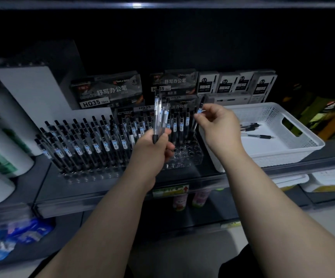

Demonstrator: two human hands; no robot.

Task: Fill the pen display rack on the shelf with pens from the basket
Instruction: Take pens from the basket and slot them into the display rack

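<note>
Both forearms bare, reaching forward and up from the bottom of the view, converging slightly. Obs. left hand point(154, 146): back toward the camera, fingers curled, grip closed round the lower ends of a bundle of clear-barrelled pens point(160, 115), held upright. Obs. right hand point(219, 125): higher, apart from the left; thumb and forefinger pinch a single slim clear pen point(200, 108); remaining fingers loosely curled.
</note>
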